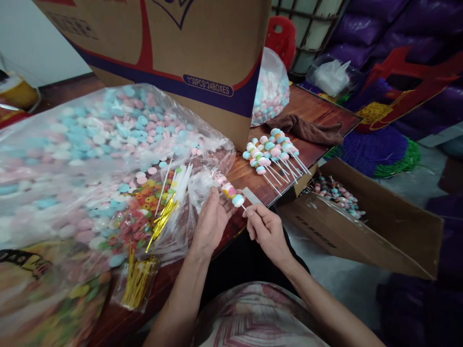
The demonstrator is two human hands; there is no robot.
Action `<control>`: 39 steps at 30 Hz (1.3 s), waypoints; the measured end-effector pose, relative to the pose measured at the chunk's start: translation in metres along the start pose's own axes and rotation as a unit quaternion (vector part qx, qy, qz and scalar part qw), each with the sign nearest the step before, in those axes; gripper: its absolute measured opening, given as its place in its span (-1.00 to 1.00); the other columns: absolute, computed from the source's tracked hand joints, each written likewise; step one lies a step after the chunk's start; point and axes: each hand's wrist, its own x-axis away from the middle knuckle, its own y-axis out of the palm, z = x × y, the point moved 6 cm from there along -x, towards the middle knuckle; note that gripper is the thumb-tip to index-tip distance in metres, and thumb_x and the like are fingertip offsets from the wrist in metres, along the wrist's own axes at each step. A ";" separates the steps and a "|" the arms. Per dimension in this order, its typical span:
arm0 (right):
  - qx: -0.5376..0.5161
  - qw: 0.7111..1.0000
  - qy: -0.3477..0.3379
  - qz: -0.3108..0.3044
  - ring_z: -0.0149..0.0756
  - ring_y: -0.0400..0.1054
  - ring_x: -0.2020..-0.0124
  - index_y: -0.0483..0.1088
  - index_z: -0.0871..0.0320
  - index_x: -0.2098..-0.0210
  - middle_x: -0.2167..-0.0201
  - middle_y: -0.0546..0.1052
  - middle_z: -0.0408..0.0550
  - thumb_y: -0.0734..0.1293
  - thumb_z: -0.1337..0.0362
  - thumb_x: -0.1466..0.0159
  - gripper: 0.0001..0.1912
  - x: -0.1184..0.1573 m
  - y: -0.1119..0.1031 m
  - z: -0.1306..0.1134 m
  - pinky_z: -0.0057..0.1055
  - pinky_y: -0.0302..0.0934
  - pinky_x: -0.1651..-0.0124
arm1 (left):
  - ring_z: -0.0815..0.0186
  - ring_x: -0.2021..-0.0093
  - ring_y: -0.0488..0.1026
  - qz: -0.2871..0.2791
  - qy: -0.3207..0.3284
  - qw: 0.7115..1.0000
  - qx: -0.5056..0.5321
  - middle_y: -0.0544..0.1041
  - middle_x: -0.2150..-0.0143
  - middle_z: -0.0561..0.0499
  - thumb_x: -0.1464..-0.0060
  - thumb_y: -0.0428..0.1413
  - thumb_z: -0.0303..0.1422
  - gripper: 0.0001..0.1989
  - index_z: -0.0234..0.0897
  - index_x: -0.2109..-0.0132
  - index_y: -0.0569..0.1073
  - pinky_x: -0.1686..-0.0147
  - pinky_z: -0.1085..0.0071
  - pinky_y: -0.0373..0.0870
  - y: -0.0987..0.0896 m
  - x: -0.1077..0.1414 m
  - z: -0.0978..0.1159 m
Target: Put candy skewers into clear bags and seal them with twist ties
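Note:
A candy skewer (238, 200) with pink, yellow and blue-white pieces on a white stick is held over the table's front edge. My right hand (265, 231) pinches the bare stick at its lower end. My left hand (213, 214) is beside the candy end, palm up with its fingers partly spread; whether they touch the candy or its clear wrapping is unclear. Left of it lie white sticks (183, 180) and gold twist ties (162, 221) on clear plastic. Finished-looking skewers (267, 154) lie in a pile on the table at the right.
A large bag of pastel candies (119, 120) covers the left side. Behind stands a big cardboard box (202, 53). A brown cloth (307, 129) lies at the back right. An open carton (401, 231) with more skewers stands at lower right, beyond the table edge.

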 end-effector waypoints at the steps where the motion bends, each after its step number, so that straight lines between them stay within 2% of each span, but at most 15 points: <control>1: 0.015 1.000 -0.006 -0.003 -0.48 0.08 0.67 0.35 0.17 0.31 0.70 0.27 -0.31 0.21 0.20 -0.46 -0.76 0.001 0.000 -0.001 -0.51 0.00 0.52 | 0.19 0.14 0.58 0.014 0.007 1.000 0.004 0.62 0.15 -0.15 -0.23 0.10 -0.05 -0.64 -0.28 0.12 0.48 0.16 0.31 0.48 -0.003 -0.002 0.002; 5: 0.064 0.997 -0.026 -0.030 -0.45 0.14 0.64 0.32 0.14 0.31 0.67 0.26 -0.30 0.17 0.24 -0.47 -0.77 0.005 0.005 0.001 -0.50 0.05 0.48 | 0.22 0.22 0.59 0.051 0.053 0.997 0.020 0.62 0.24 -0.11 -0.21 0.15 -0.11 -0.70 -0.29 0.23 0.46 0.23 0.34 0.47 -0.009 -0.010 0.011; 9: 0.170 0.982 -0.074 -0.037 -0.44 0.13 0.61 0.30 0.12 0.28 0.60 0.23 -0.27 0.14 0.30 -0.46 -0.81 0.003 0.013 0.002 -0.48 0.03 0.45 | 0.26 0.27 0.57 0.019 0.083 0.996 0.002 0.58 0.34 -0.04 -0.18 0.20 -0.16 -0.74 -0.31 0.26 0.49 0.20 0.37 0.45 -0.002 -0.009 0.008; 13: 0.237 0.964 -0.122 -0.003 -0.42 0.13 0.56 0.26 0.12 0.31 0.51 0.23 -0.21 0.10 0.32 -0.44 -0.80 -0.002 0.018 -0.002 -0.45 0.03 0.41 | 0.31 0.25 0.54 0.004 0.086 0.996 -0.012 0.58 0.31 -0.02 -0.18 0.20 -0.17 -0.74 -0.32 0.25 0.52 0.13 0.38 0.43 0.003 -0.003 0.000; 18: 0.179 0.981 -0.078 -0.020 -0.44 0.13 0.61 0.27 0.11 0.32 0.59 0.22 -0.26 0.13 0.27 -0.47 -0.77 -0.002 0.018 0.002 -0.48 0.03 0.45 | 0.28 0.22 0.56 0.004 0.043 0.999 0.004 0.59 0.25 -0.08 -0.19 0.19 -0.17 -0.73 -0.34 0.25 0.51 0.19 0.38 0.45 0.000 -0.007 0.001; 22: 0.176 0.983 -0.052 -0.025 -0.44 0.13 0.64 0.29 0.11 0.32 0.65 0.23 -0.29 0.14 0.26 -0.46 -0.78 0.006 0.017 0.004 -0.49 0.03 0.47 | 0.26 0.20 0.58 0.048 0.058 0.996 0.051 0.60 0.23 -0.06 -0.25 0.13 -0.24 -0.81 -0.28 0.20 0.48 0.28 0.42 0.42 -0.007 -0.010 0.010; 24: 0.154 0.987 -0.039 -0.026 -0.44 0.14 0.65 0.30 0.11 0.31 0.67 0.23 -0.30 0.14 0.25 -0.46 -0.78 0.008 0.018 0.003 -0.49 0.03 0.49 | 0.25 0.15 0.58 0.051 0.069 0.993 0.078 0.59 0.24 -0.03 -0.29 0.08 -0.27 -0.84 -0.26 0.21 0.46 0.29 0.42 0.41 -0.005 -0.008 0.011; 27: 0.076 0.997 -0.004 -0.032 -0.44 0.14 0.66 0.28 0.11 0.35 0.69 0.24 -0.31 0.15 0.22 -0.45 -0.76 0.006 0.019 0.001 -0.50 0.05 0.50 | 0.24 0.10 0.57 0.039 0.076 0.992 0.089 0.58 0.22 -0.01 -0.31 0.05 -0.25 -0.82 -0.23 0.21 0.46 0.27 0.42 0.40 0.000 -0.006 0.007; 32: -0.010 0.998 0.046 -0.048 -0.47 0.04 0.70 0.31 0.13 0.39 0.73 0.26 -0.31 0.22 0.16 -0.41 -0.73 -0.008 0.018 0.002 -0.51 0.00 0.52 | 0.22 0.09 0.55 -0.001 0.063 0.997 0.048 0.56 0.25 -0.01 -0.20 0.18 -0.19 -0.79 -0.25 0.22 0.47 0.15 0.37 0.42 0.006 -0.003 -0.002; 36: -0.033 0.999 0.031 -0.025 -0.47 0.03 0.70 0.31 0.14 0.40 0.74 0.25 -0.32 0.24 0.14 -0.39 -0.72 -0.015 0.019 0.003 -0.50 -0.03 0.54 | 0.23 0.10 0.54 -0.019 0.034 0.999 0.031 0.57 0.24 -0.06 -0.16 0.22 -0.21 -0.77 -0.30 0.18 0.50 0.09 0.35 0.42 0.008 -0.001 -0.009; 39: -0.030 0.999 0.009 0.005 -0.47 0.03 0.70 0.31 0.14 0.40 0.73 0.24 -0.31 0.22 0.16 -0.40 -0.73 -0.014 0.019 0.000 -0.50 -0.01 0.53 | 0.28 0.14 0.53 -0.027 0.016 0.999 0.016 0.59 0.23 -0.06 -0.13 0.25 -0.24 -0.77 -0.32 0.18 0.51 0.09 0.39 0.41 0.006 -0.002 -0.007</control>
